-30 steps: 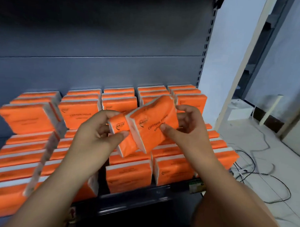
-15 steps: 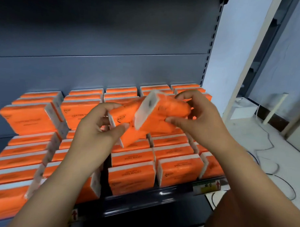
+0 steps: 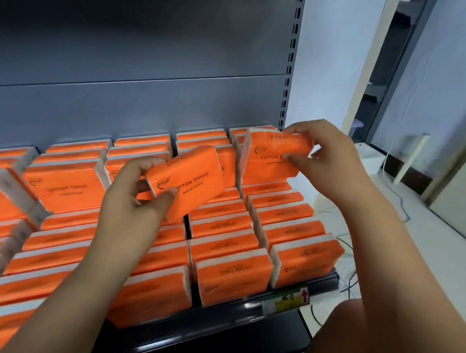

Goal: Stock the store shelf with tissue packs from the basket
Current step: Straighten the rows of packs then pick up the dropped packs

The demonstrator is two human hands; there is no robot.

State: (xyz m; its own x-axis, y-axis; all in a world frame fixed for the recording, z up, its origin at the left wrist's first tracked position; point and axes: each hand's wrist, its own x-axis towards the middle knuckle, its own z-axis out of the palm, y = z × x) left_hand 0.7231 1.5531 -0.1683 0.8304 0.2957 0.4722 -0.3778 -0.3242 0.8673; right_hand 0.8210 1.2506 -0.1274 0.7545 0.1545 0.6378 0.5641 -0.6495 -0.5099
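**Inspector:** Left hand [image 3: 136,199]: your thumb [image 3: 169,198] and curled fingers grip the near-left end of the first tissue pack [image 3: 192,180]. You hold it tilted above the middle rows, printed face up.

**Operator:** And the right?

**Inspector:** Right hand [image 3: 324,163]: your fingertips [image 3: 301,129] sit on the far edge and your thumb on the near face, pinching the right end of the second tissue pack [image 3: 269,157]. It stands on edge at the far right, white side facing left. I cannot tell whether it touches the row beneath.

**Operator:** The shelf?

**Inspector:** The shelf [image 3: 221,317] carries stocked packs [image 3: 233,279] in rows from near to far. A price label [image 3: 288,301] sits on its near-right lip. Cables [image 3: 351,280] lie on the floor to the right.
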